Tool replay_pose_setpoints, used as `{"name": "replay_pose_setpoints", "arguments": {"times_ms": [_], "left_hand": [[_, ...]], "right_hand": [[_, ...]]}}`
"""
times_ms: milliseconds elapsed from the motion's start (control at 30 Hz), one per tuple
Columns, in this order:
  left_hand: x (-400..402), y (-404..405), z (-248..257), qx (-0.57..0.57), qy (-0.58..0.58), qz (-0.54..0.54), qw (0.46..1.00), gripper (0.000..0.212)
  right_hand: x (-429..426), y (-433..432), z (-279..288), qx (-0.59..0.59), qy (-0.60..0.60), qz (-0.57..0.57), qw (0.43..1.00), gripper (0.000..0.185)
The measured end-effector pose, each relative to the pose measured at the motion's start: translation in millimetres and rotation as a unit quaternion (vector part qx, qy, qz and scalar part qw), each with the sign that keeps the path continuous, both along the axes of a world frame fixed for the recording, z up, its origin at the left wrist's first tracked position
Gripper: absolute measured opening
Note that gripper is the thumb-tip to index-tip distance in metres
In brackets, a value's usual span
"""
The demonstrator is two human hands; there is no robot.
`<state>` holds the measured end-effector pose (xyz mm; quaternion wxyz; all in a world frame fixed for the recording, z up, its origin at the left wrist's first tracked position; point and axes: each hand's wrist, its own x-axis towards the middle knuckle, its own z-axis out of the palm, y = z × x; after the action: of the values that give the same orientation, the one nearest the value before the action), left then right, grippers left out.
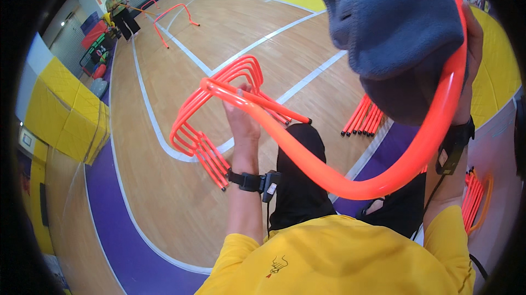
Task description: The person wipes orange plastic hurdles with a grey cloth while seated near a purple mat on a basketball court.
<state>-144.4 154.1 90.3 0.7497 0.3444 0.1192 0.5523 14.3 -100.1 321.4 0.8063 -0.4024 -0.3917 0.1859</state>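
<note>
An orange plastic training hurdle (328, 167) is raised close before me, its curved tube sweeping from my left hand up past the right edge of a cloth. My left hand (242, 116) grips its far corner. At the upper right my right hand (472, 48) is wrapped on the tube, with a grey-blue fleece cloth (394, 23) beside it; the cloth hides most of the fingers. Whether that hand also holds the cloth, I cannot tell. Beyond my left hand, several nested orange hurdles (185, 118) stand on the wooden floor.
More orange hurdles lie stacked at the right (363, 118) and lower right (472, 204). Another hurdle (176, 7) stands farther off. A person (121, 11) with a long pole is at the far left, near sports gear (98, 48). Yellow padding (68, 110) borders the left side.
</note>
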Motion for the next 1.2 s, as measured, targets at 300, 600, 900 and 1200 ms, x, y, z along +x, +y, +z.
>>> {"name": "replay_pose_setpoints", "arguments": {"times_ms": [300, 600, 900, 1200], "left_hand": [[-142.3, 45.9, -45.0, -0.084, 0.113, 0.226, 0.964, 0.032], [-336.8, -6.6, -244.9, -0.268, 0.307, 0.2, 0.891, 0.046], [-356.4, -6.5, -240.3, -0.286, 0.236, 0.183, 0.91, 0.055], [-317.7, -28.3, -221.9, -0.399, 0.19, 0.091, 0.892, 0.036]], "right_hand": [[-65.4, 29.8, -63.2, -0.059, -0.082, 0.207, 0.973, 0.031], [-145.6, 91.2, -205.0, -0.246, 0.33, 0.375, 0.831, 0.04], [-164.0, 163.5, -307.3, -0.287, 0.37, 0.395, 0.79, 0.034], [-189.0, 197.1, -337.2, -0.331, 0.322, 0.379, 0.802, 0.03]]}}
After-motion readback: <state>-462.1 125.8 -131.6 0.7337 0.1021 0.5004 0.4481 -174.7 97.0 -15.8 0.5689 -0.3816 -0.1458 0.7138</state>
